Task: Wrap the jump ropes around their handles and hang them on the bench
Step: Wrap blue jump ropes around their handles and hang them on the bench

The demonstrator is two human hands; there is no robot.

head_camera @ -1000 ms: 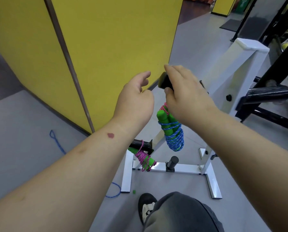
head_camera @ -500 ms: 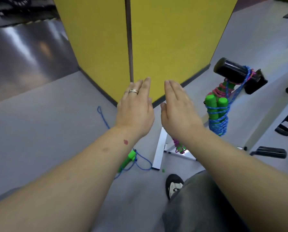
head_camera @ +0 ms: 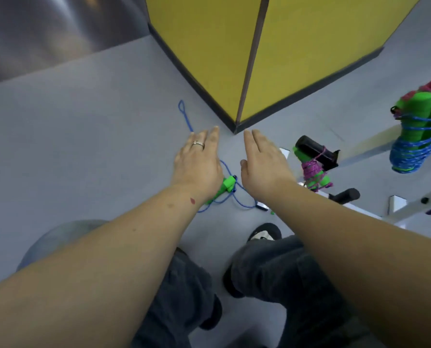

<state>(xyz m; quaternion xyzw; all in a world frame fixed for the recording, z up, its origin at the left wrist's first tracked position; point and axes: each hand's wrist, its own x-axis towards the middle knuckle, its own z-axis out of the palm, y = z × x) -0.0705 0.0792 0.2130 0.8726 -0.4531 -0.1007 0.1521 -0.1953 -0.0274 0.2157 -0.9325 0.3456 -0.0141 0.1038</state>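
Both hands reach out over the gray floor (head_camera: 71,136) with nothing in them. The left hand (head_camera: 198,163) is flat, palm down, fingers straight and close together, so its grip is released. It has a ring (head_camera: 198,144) on one finger. The right hand (head_camera: 262,165) is flat too, fingers straight, grip released. The two hands are side by side with a small gap between them.

Just under the left hand, near its wrist, a loose blue jump rope (head_camera: 230,194) lies on the floor. Its green handle (head_camera: 224,188) peeks out beside the wrist. The blue cord runs under the gap between the hands and loops far ahead of the left fingers.

To the right of the right hand, a pink jump rope (head_camera: 314,175) is wound around green handles. It hangs from a black peg (head_camera: 314,150) on the white bench (head_camera: 400,212). Farther right, well apart from both hands, a blue wrapped jump rope (head_camera: 413,146) hangs with its green handles pointing up.

Ahead of the fingers stands a yellow wall (head_camera: 297,46) with a dark strip along its bottom. Below the arms are dark pants (head_camera: 279,277) and a shoe (head_camera: 264,232).
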